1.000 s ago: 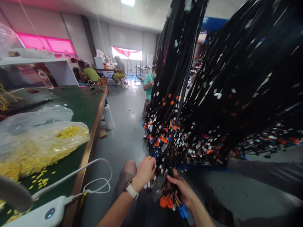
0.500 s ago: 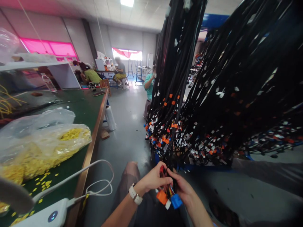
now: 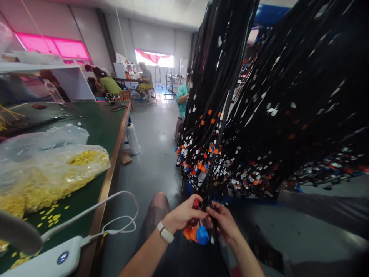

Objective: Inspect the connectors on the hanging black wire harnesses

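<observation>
My left hand (image 3: 186, 214), with a white watch (image 3: 165, 232) on the wrist, is closed around the end of a wire harness. Below its fingers hang an orange connector (image 3: 190, 233) and a blue connector (image 3: 203, 235); a small red connector (image 3: 196, 202) pokes out above the thumb. My right hand (image 3: 224, 221) pinches a black cable (image 3: 212, 219) of the harness just beside it, and a small white connector (image 3: 212, 240) dangles underneath. From both hands the cables run up into a thick hanging bundle of black harnesses (image 3: 213, 77). The exact fingertip contact is partly hidden.
On the left, a green-topped bench (image 3: 98, 184) carries an open plastic bag of yellow pieces (image 3: 54, 184) and a white power bank (image 3: 54, 257) with a looped white cable (image 3: 118, 193). Hanging harnesses (image 3: 288, 115) fill the right side. Several people sit farther back.
The orange and blue connectors have swung left and turned under my left hand. My right hand has shifted its fingers onto a black cable, and the view has tilted slightly downward.
</observation>
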Motion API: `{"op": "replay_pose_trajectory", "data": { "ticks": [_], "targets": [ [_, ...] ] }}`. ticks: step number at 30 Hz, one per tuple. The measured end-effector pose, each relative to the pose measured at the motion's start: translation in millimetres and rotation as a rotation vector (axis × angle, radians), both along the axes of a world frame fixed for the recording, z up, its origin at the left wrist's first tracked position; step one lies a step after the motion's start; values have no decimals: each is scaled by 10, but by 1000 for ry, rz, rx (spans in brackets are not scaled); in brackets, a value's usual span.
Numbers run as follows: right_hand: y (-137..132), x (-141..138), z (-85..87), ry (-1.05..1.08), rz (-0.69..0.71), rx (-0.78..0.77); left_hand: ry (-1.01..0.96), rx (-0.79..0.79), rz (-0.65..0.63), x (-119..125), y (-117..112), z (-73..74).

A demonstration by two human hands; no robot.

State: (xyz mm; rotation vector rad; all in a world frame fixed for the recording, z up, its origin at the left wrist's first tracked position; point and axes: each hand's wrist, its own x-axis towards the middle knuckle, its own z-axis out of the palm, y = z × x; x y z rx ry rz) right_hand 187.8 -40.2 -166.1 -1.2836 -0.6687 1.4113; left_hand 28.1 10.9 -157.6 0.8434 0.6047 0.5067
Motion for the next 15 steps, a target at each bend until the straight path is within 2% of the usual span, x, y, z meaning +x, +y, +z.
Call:
{"op": "replay_pose_trajectory", "data": {
  "ticks": [5, 8, 12, 15],
  "targets": [
    [-16, 88, -47, -121, -65, 55, -123, -303, 110, -84, 150, 73],
    [-28, 116, -102, -129, -113, 63, -135, -403, 154, -123, 214, 101],
    [-24, 157, -222, -187, -106, 88, -126, -384, 179, -122, 185, 146],
    [-21, 187, -283, -355, -123, 104, -164, -306, 115, -106, 116, 172]
  ]
}}
